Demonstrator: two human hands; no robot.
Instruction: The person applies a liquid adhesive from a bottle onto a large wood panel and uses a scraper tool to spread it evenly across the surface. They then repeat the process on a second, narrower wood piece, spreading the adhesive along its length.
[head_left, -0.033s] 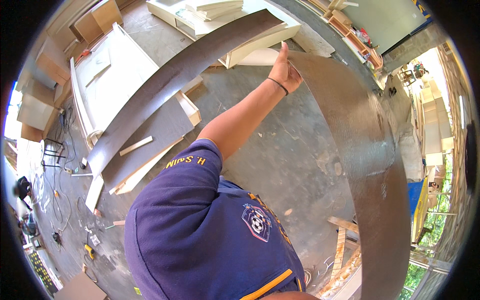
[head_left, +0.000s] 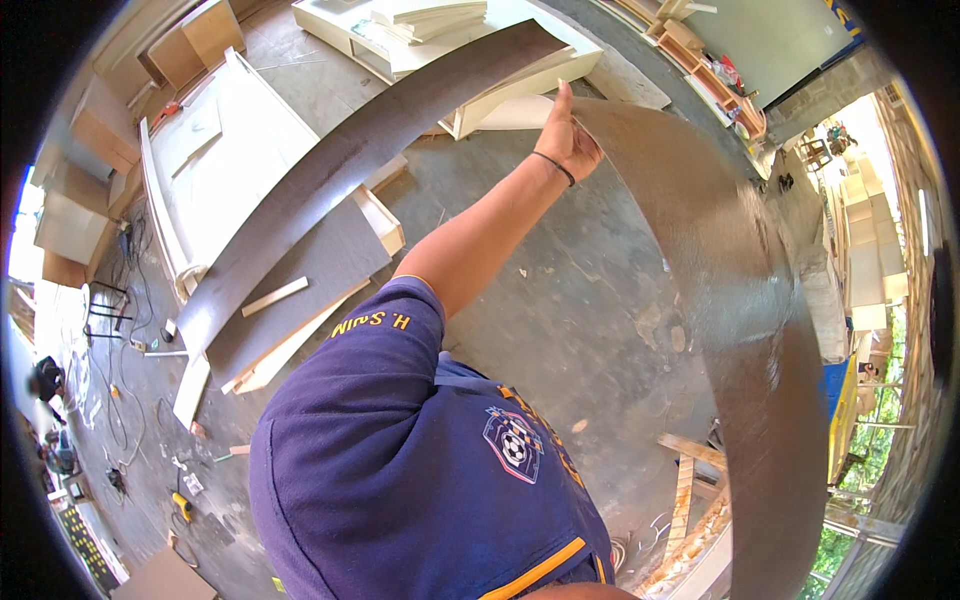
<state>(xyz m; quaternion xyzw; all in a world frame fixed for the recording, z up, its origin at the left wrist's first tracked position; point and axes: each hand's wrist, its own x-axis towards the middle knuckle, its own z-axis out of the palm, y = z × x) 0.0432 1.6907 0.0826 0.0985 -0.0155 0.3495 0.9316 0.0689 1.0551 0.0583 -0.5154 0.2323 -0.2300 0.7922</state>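
Observation:
My left arm stretches up and to the right. At its end my left hand is closed on the upper end of a long brown sheet, its thumb pointing up and its fingers partly hidden. From there the glossy sheet runs down the right side and past the lower edge; the camera's bend makes it look curved. Another long dark brown strip slants across the upper left, apart from my hand. A small patch of skin shows at the bottom edge, but my right hand is out of view.
Beyond the strip stand a white panel unit and a pale stack of boards. Under the strip lies a dark board carrying a light wooden stick. Cables and a yellow tool lie left; wood offcuts lie lower right.
The lower part of the brown sheet has shifted slightly to the right. My left hand has moved barely at all and keeps its grip.

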